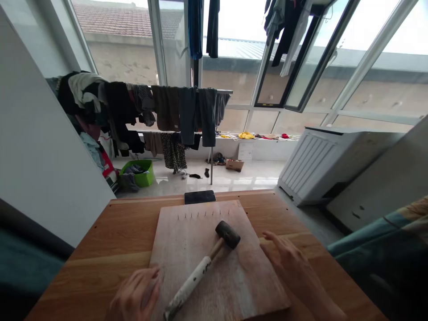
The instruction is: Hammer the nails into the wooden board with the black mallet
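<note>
A square wooden board [234, 281] lies on the table, with a row of several nails [205, 214] standing in it near its far edge. Across the board rests a mallet [192, 283], its black head to the far right and its white-wrapped handle towards me. My left hand [135, 296] is at the board's near left edge, fingers curled in; whatever they hold, if anything, is hidden. Beside the right edge of the board is my right hand [289, 263], fingers stretched out and holding nothing. Neither hand touches the mallet.
A dark phone [199, 197] lies at the far edge of the wooden table [110, 249]. Beyond stand a laundry-covered drying rack [211, 165], a green basin [143, 178] and a white cabinet-like unit [310, 160]. Curtain fabric [384, 249] hangs at the right.
</note>
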`<state>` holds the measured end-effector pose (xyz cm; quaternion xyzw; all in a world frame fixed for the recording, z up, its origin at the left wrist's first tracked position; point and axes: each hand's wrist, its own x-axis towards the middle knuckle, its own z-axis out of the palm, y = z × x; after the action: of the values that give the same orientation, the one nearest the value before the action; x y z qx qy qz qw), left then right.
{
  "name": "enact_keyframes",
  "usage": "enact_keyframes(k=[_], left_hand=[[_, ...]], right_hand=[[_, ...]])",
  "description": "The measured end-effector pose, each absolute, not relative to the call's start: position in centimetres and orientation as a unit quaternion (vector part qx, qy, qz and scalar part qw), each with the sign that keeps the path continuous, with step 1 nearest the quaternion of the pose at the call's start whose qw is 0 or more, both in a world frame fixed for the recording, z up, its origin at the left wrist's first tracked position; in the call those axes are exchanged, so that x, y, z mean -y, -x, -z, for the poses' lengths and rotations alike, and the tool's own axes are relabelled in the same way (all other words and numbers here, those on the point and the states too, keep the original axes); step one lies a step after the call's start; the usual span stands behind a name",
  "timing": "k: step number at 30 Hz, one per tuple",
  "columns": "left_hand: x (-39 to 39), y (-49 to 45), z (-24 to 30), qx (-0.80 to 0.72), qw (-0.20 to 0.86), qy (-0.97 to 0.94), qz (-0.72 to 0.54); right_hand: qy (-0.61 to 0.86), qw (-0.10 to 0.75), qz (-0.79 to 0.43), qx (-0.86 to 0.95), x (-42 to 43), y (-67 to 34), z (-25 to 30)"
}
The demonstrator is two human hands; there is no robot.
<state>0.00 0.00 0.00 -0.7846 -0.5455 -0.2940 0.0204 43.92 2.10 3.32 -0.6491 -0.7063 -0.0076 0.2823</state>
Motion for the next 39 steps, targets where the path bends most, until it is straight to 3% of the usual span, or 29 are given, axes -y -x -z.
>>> enact_keyframes(k=[7,11,19,29,39], left_hand=[[-10.9,-6.7,-9.2,0.544,-0.17,0.76,0.313],[-14.8,-8.1,-11.3,0.519,-0.157,0.773,0.328],[-16.5,-7.2,-8.8,0.548,-0.137,0.807,0.173],[-17.0,-6.4,-7.2,0.538,-0.171,0.815,0.135],[-17.3,-5.7,-6.9,0.557,-0.192,0.8,0.113]], right_hand=[[0.62,0.317,-0.053,0.716,-11.5,-38.0,-10.0],[0.625,0.307,-0.092,0.712,-14.2,-36.0,-10.8],[0.628,0.23,-0.169,0.724,-15.8,-35.2,-8.6],[0.617,0.177,-0.23,0.732,-16.3,-35.7,-6.7],[0.62,0.148,-0.212,0.741,-17.2,-35.3,-5.4]])
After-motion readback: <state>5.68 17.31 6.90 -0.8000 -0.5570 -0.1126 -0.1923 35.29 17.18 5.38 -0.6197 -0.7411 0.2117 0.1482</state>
